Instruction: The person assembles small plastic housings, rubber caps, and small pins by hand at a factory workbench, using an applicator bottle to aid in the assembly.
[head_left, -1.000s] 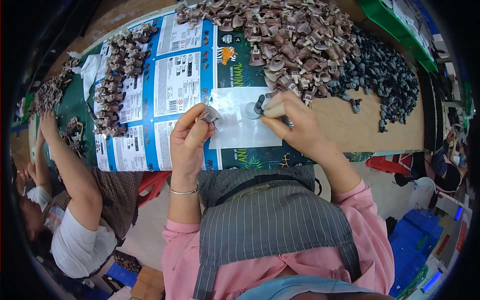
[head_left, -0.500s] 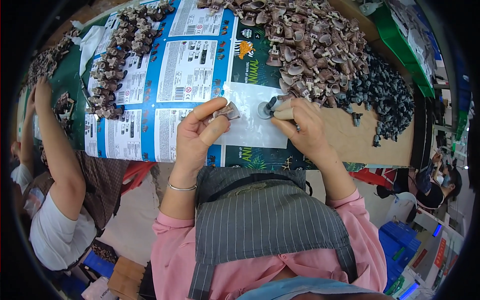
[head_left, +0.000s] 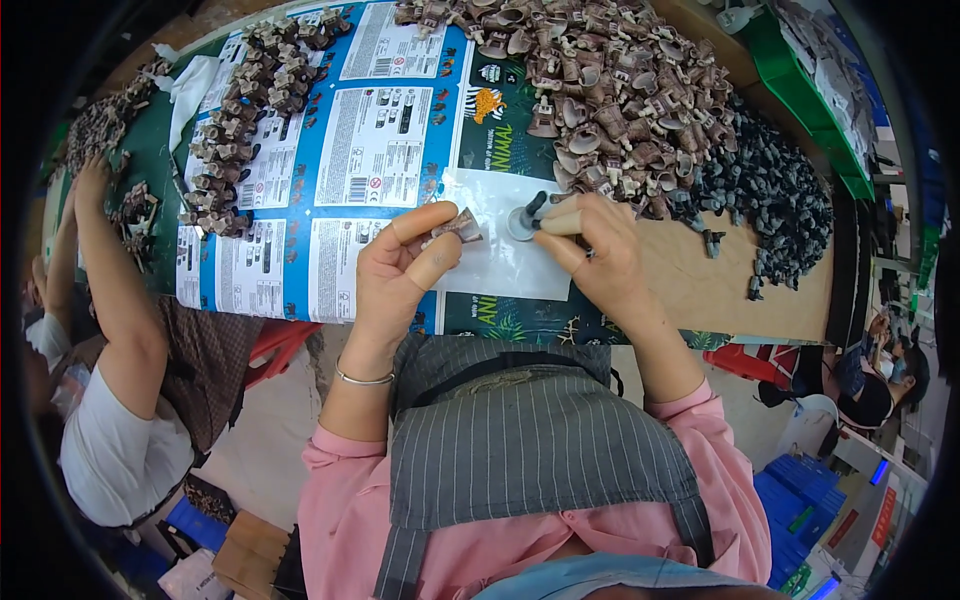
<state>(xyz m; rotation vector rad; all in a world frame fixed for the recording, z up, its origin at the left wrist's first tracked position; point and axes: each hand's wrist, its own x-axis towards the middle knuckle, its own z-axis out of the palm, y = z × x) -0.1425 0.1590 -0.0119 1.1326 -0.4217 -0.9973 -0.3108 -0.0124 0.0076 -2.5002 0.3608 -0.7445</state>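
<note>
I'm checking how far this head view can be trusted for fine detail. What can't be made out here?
- Small brown piece in the left hand: too small to tell its shape.
- Dark tool in the right hand: fingers hide its handle.
- Grey disc under the tool: partly covered.
- Brown pile: cut off by the top edge.

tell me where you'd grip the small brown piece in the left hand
Probably across the narrower end of the small brown piece, from its left, as the left hand does now with thumb and forefinger. That leaves the flared end pointing free toward the right hand.
</note>
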